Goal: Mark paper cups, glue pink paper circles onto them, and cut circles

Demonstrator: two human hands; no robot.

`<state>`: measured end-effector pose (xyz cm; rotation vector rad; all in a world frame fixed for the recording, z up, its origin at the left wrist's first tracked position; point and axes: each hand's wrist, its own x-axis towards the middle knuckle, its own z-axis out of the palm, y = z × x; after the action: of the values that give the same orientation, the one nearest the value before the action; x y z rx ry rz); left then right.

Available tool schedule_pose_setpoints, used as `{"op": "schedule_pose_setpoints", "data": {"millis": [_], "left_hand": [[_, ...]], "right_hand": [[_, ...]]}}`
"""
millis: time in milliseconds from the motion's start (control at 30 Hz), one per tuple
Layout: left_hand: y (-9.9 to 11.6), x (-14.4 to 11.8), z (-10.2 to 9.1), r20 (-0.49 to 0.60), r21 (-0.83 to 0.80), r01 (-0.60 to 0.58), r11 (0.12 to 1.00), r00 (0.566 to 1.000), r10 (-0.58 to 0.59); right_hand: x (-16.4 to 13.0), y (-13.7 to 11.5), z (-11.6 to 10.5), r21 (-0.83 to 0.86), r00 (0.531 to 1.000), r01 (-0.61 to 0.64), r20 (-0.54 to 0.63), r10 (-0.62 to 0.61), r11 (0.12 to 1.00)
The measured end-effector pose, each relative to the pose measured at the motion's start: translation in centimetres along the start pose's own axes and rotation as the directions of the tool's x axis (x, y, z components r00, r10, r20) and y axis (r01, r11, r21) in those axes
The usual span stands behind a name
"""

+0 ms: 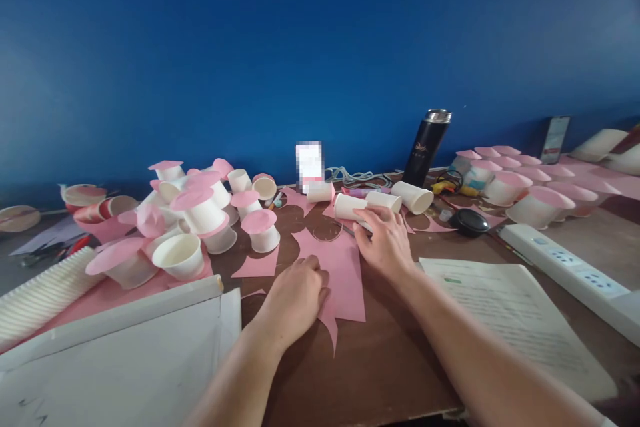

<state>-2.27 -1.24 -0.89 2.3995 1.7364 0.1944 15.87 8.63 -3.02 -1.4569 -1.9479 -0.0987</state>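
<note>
My left hand (299, 293) has its fingers curled on a pink paper sheet (345, 273) with ragged, cut-out edges; the fingertips are partly hidden. My right hand (387, 241) reaches over a white paper cup (349, 205) lying on its side, its fingers closed around the rim end. Beneath those fingers, a thin dark tool shows only in part, and I cannot tell its kind. More white cups (413, 197) lie just beyond the right hand. A round outline is visible at the top of the pink sheet.
Cups with pink paper tops (263, 230) crowd the left; more (540, 205) stand at right. A black thermos (427, 150), computer mouse (470, 221), power strip (565, 263) and printed page (510, 320) lie rightward. A white box (125, 360) occupies the near left. A blue wall (300, 47) rises behind.
</note>
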Motion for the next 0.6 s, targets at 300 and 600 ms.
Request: {"op": "schedule_pose_setpoints", "data": {"millis": [300, 600], "left_hand": [[-0.6, 0.4, 0.4, -0.026, 0.014, 0.009, 1.000, 1.000, -0.009], [-0.8, 0.6, 0.4, -0.021, 0.047, -0.006, 0.999, 1.000, 0.007]], "right_hand": [[1.8, 1.8, 1.9, 0.133, 0.993, -0.097, 0.081, 0.087, 0.986], [4.6, -0.2, -0.3, -0.137, 0.934, -0.170, 0.292, 0.204, 0.976]]}}
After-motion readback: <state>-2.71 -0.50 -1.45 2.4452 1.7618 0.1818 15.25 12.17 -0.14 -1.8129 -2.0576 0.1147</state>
